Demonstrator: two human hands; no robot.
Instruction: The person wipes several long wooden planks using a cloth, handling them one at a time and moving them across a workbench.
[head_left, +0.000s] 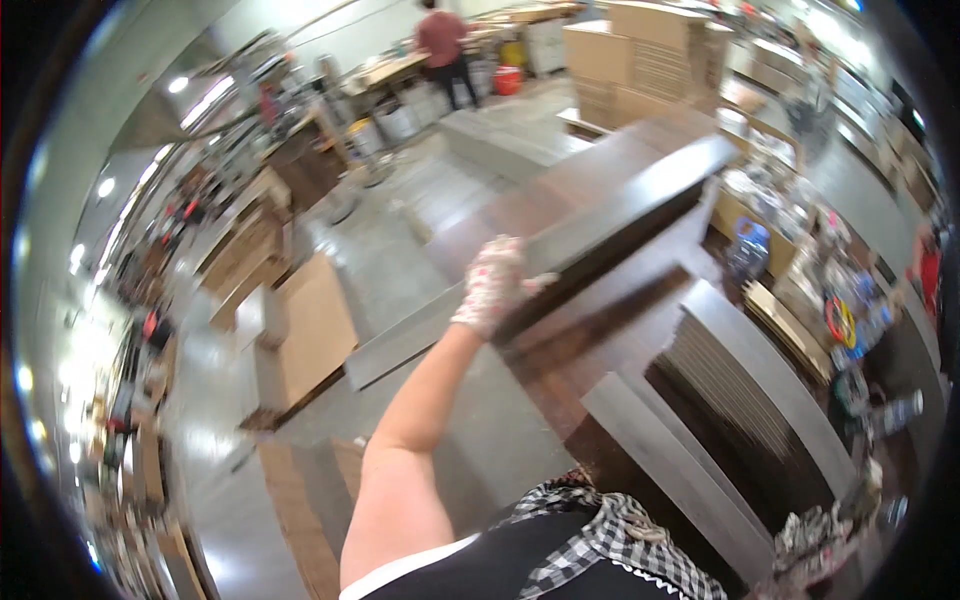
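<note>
My left hand [492, 288], in a white work glove with red dots, is closed over the edge of a long, narrow, grey-brown board [610, 215]. The board slants from the middle left up to the far right, its dark side facing me. Under and behind it shows a wide dark-brown wooden surface [590, 165]. Nearer to me, on the right, a grooved dark panel with a grey border [790, 385] lies beside a plain grey strip [680, 470]. No part of my right hand shows.
Cardboard boxes [640, 55] are stacked at the far right. Plastic bottles, wrapping and a yellow ring [840, 320] clutter the right side. An L-shaped cardboard piece [310, 320] rests on the floor to the left. Far off, a person [442, 45] stands at a bench near a red bucket [508, 80].
</note>
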